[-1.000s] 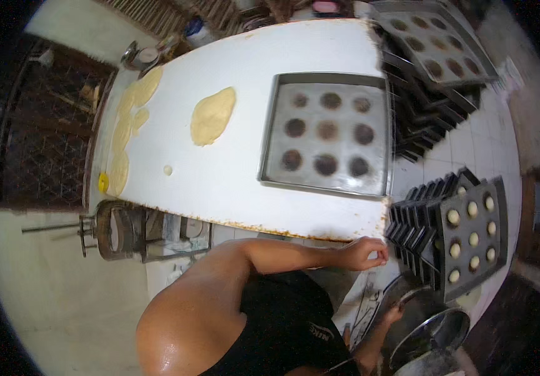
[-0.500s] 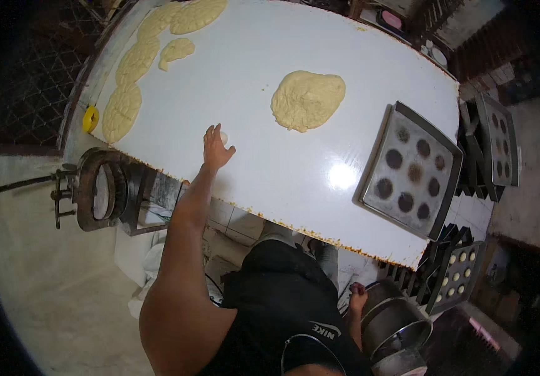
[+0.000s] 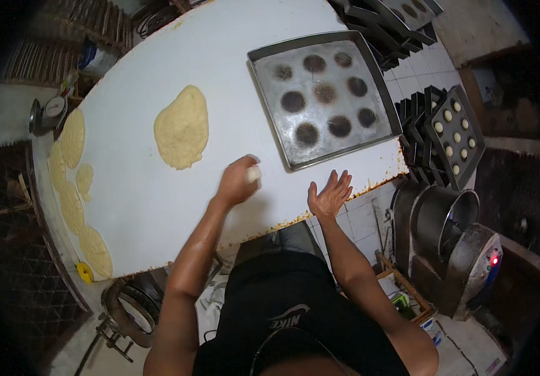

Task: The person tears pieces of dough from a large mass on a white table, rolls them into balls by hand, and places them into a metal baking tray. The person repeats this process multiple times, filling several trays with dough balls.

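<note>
My left hand (image 3: 237, 182) is closed around a small pale dough ball (image 3: 254, 174), held over the white table (image 3: 226, 81) near its front. Fingers spread and holding nothing, my right hand (image 3: 331, 199) hovers by the table's front edge, just below a square metal baking tray (image 3: 317, 111). Several dark round marks stain the tray's flat bottom, and no dough lies in it. To the left of the tray rests a large flattened lump of dough (image 3: 182, 128).
Several flat dough slabs (image 3: 72, 138) line the table's left edge, beside a small dough scrap (image 3: 84, 180) and a yellow ring-shaped thing (image 3: 84, 272). At right stand stacked trays, one tilted tray (image 3: 471, 128) bearing dough balls. A metal mixing bowl (image 3: 455, 216) is below them.
My view has turned toward the right. My left hand, earlier reaching over a white ball on the table, now grips the dough ball nearer the tray. My right hand has risen from my side to the table edge.
</note>
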Tool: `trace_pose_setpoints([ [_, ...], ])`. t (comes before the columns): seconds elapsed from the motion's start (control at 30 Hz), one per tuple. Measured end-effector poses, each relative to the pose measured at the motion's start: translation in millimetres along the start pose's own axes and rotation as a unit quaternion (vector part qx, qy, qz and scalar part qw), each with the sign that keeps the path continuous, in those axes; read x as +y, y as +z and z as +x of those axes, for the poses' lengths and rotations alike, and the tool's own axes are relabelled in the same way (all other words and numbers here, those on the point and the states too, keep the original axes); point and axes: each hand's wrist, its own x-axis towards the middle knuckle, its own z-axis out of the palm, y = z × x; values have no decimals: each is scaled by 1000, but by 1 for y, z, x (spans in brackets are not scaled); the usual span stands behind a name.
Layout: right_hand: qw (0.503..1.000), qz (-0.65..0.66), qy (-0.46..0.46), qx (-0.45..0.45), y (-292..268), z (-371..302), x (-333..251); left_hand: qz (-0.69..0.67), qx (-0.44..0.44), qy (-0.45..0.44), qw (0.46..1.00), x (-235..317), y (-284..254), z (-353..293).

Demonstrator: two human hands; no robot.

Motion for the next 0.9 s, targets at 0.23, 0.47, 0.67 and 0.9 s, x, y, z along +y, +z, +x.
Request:
trace_pose_setpoints([
  [0.23,998,32,-39,28,0,6,-6,146,8,78,986,34,124,149],
  [0.47,970,195,7,146,-7,32,21,-65,138,157,976,28,103,81],
  [0.67,948,212,-198,129,-50,239,-81,175,400,-89,895,-189,63,-38],
  [0.9,960,102,-229,128,-16,330,-87,252,358,-121,891,-179,68,-54],
])
